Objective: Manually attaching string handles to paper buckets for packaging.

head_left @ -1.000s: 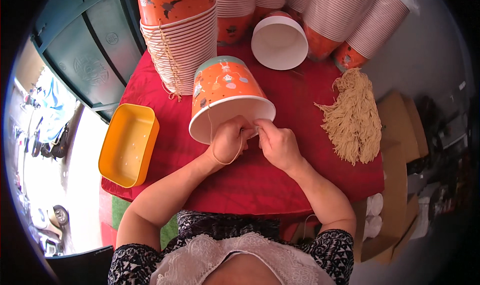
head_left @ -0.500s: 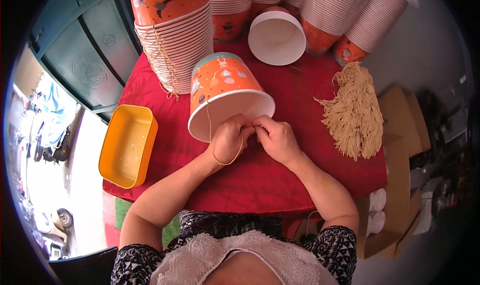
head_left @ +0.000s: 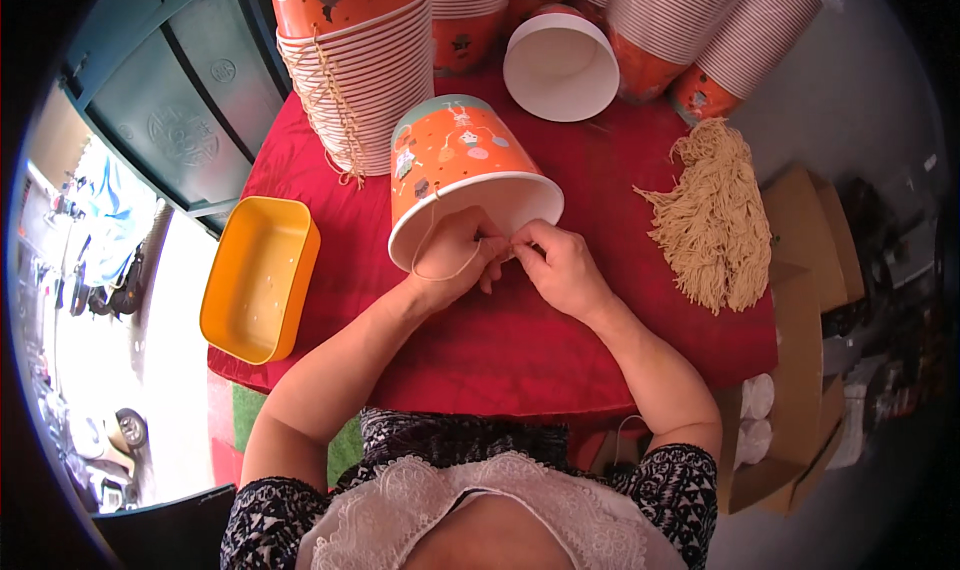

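The left hand and right hand meet at the fingertips, both pinching a thin tan cord just before the open mouth of an orange bucket. The bucket lies tipped on the red-covered counter; the cord runs from its rim area, looping over the left hand. A yellow tub stands leftward, a tan cord bundle rightward.
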`<state>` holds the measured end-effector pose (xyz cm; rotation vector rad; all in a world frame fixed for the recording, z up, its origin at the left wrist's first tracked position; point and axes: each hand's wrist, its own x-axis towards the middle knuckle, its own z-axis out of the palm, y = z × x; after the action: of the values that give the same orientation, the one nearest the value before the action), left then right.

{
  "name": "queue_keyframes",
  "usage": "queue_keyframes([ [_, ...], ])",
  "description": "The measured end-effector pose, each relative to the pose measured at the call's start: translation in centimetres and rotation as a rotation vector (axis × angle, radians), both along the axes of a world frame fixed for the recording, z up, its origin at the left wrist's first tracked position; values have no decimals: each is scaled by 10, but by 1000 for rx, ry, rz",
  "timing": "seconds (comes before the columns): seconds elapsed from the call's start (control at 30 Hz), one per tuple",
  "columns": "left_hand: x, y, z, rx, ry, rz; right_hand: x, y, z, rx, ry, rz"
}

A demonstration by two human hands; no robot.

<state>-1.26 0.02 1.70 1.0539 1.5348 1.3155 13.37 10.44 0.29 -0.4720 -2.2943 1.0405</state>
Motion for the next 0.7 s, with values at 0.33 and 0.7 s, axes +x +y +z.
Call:
queue_keyframes([
  [0.33, -5, -2, 1, -33, -32, -29, 4, -3, 13, -84, -115, 56],
  [0.7, -2, 2, -20, 313, 602, 43, -4, -1, -9, 15, 65, -31],
])
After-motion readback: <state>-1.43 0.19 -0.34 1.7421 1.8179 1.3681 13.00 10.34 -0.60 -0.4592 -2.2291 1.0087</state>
